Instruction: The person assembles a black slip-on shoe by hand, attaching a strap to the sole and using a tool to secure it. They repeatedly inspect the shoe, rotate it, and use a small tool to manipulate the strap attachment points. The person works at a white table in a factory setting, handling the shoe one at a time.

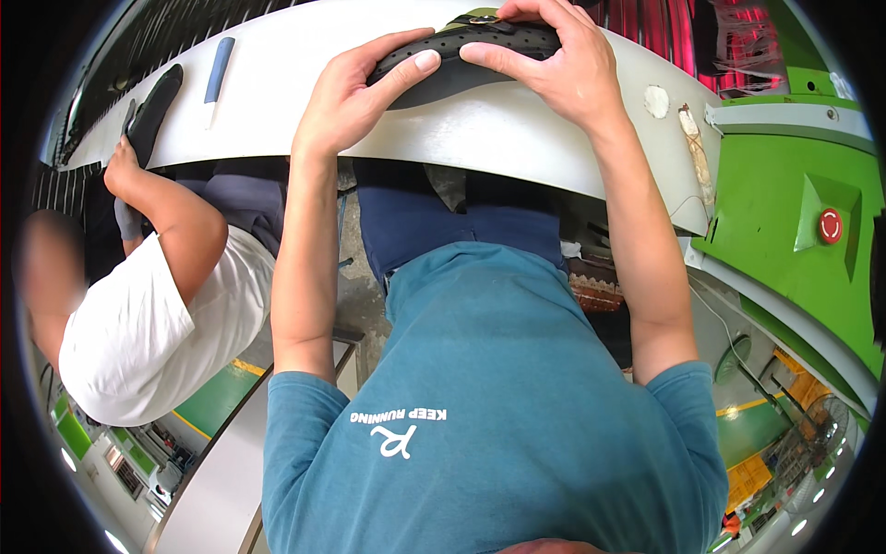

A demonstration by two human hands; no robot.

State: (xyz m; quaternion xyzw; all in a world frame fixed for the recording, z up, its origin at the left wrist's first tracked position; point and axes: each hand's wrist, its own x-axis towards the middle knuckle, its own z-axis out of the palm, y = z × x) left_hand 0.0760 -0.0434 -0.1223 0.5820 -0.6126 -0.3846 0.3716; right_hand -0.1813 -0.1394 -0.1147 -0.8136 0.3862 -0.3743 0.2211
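Note:
At the far edge of the white table, both my hands grip a black sandal (pixel 461 85) that looks curved, with a row of small holes along its edge. An olive-green part and a small metal buckle show behind its top. My left hand (pixel 355 92) is closed round its left end, thumb laid along the near side. From the right, my right hand (pixel 563 69) holds the other end, its thumb pressed on the near face and its fingers over the top near the buckle. The far side of the sandal is hidden.
On the white table (pixel 249 125) lie a blue-handled tool (pixel 219 74), a white lump (pixel 656 102) and a string-wrapped stick (pixel 692 143). At left, a co-worker's hand (pixel 123 166) holds a black sole-shaped piece (pixel 155 111). A green machine (pixel 784 240) with a red button (pixel 830 225) stands at right.

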